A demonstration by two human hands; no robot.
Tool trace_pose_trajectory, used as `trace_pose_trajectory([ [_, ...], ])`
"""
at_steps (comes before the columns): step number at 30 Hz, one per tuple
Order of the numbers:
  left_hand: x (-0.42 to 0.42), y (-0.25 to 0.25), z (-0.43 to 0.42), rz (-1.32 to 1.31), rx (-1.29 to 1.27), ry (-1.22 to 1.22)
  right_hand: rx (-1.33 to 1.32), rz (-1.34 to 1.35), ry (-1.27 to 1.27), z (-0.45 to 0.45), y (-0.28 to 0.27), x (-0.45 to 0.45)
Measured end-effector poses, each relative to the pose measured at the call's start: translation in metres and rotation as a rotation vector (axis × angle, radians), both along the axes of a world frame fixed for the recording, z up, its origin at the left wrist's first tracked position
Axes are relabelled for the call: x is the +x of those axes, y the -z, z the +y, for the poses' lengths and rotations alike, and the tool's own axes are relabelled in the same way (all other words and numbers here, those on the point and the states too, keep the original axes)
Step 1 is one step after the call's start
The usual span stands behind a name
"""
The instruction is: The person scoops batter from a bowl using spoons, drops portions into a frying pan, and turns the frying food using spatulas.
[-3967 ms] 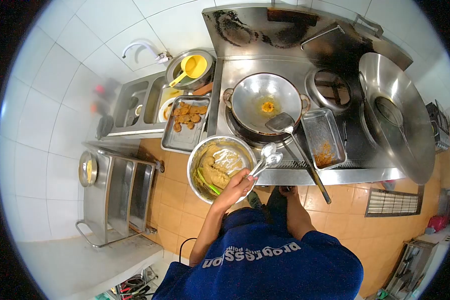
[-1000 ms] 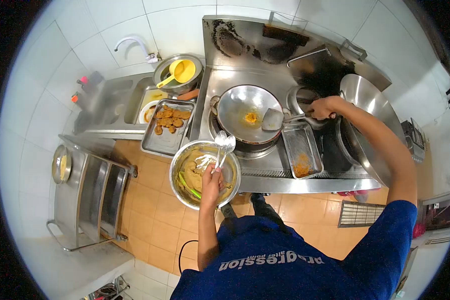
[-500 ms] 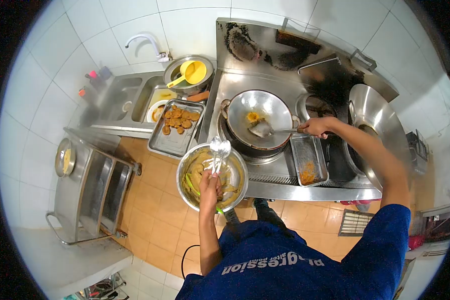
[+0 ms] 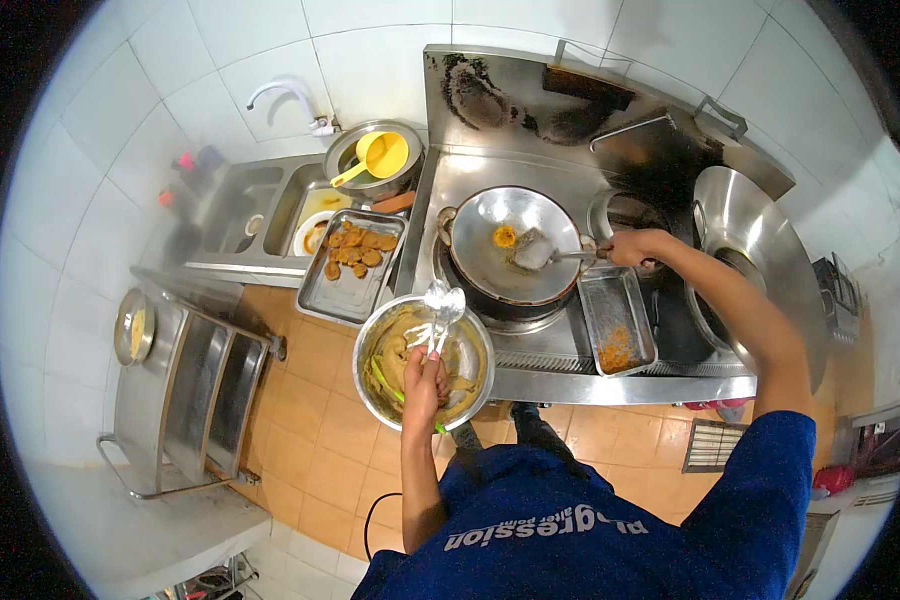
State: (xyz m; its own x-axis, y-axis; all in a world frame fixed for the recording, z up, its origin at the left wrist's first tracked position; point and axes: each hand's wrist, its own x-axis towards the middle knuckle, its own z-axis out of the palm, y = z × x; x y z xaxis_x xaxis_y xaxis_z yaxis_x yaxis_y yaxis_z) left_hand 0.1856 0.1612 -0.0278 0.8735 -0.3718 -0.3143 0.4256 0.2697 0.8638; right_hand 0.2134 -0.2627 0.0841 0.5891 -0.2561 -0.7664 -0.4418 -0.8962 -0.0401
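Bare left hand [image 4: 424, 385] gripping, left forearm [image 4: 421, 490] pointing forward, blue-sleeved right arm [image 4: 755, 320] bent inward, bare right hand [image 4: 634, 249] clenched

Deep blue shirt [image 4: 610, 500], short right sleeve [image 4: 760, 470], and pale lettering [image 4: 545, 532] shouted "progression"; dark legwear [image 4: 542, 428] showed beyond!

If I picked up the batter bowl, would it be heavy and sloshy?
The batter bowl would probably feel heavy, being wide with batter inside. The batter looks thick and lumpy, so it might cling more than slosh. Its shiny metal may be slippery.
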Motion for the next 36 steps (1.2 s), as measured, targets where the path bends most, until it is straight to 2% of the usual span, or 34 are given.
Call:
trace_pose_trajectory([
  [1, 0.001, 0.0, -0.001, 0.005, -0.009, 0.009, -0.081, -0.059, -0.015, -0.002, 0.007, 0.002],
  [3, 0.002, -0.002, -0.001, 0.005, -0.015, 0.017, -0.073, -0.082, -0.075, -0.006, 0.017, 0.006],
  [5, 0.001, -0.003, 0.0, -0.005, 0.007, 0.01, 0.113, -0.009, 0.059, 0.0, 0.009, 0.009],
  [6, 0.001, -0.002, 0.0, -0.006, 0.007, 0.005, 0.113, -0.01, 0.053, 0.003, 0.007, 0.01],
  [8, -0.001, 0.0, 0.002, -0.014, 0.024, 0.0, -0.021, -0.066, -0.131, 0.01, 0.005, 0.006],
  [9, -0.001, -0.001, 0.003, -0.014, 0.023, -0.004, -0.021, -0.066, -0.135, 0.01, 0.004, 0.005],
  [11, -0.001, -0.002, 0.006, -0.008, 0.03, 0.007, 0.078, -0.013, -0.014, 0.009, 0.002, 0.005],
  [14, -0.001, -0.002, 0.006, 0.021, 0.034, 0.001, 0.117, -0.008, 0.019, 0.001, 0.011, 0.002],
  [18, 0.021, 0.004, -0.007, -0.071, 0.128, 0.048, 0.034, -0.106, -0.04, 0.01, -0.001, -0.008],
  [20, 0.05, 0.018, -0.025, -0.397, 0.466, 0.065, 0.079, -0.012, -0.045, 0.007, -0.007, -0.011],
  [22, 0.081, 0.005, -0.047, -0.576, 0.603, 0.121, 0.069, -0.035, -0.05, 0.001, 0.0, -0.014],
  [24, 0.119, 0.027, -0.078, -0.776, 0.778, 0.117, 0.057, -0.06, -0.048, -0.005, 0.002, -0.019],
  [26, 0.146, 0.014, -0.111, -0.725, 1.065, 0.259, 0.072, -0.182, -0.191, 0.0, -0.001, -0.023],
  [27, 0.159, 0.014, -0.123, -0.73, 1.064, 0.261, 0.07, -0.184, -0.188, 0.006, -0.008, -0.025],
  [29, 0.181, 0.025, -0.148, -0.848, 1.175, 0.297, -0.049, -0.119, -0.029, 0.021, -0.022, -0.03],
  [33, 0.21, 0.043, -0.179, -0.885, 1.326, 0.412, -0.14, -0.227, -0.269, -0.003, 0.018, -0.027],
  [36, 0.217, 0.05, -0.196, -0.889, 1.388, 0.415, -0.127, -0.245, -0.251, -0.011, 0.023, -0.029],
])
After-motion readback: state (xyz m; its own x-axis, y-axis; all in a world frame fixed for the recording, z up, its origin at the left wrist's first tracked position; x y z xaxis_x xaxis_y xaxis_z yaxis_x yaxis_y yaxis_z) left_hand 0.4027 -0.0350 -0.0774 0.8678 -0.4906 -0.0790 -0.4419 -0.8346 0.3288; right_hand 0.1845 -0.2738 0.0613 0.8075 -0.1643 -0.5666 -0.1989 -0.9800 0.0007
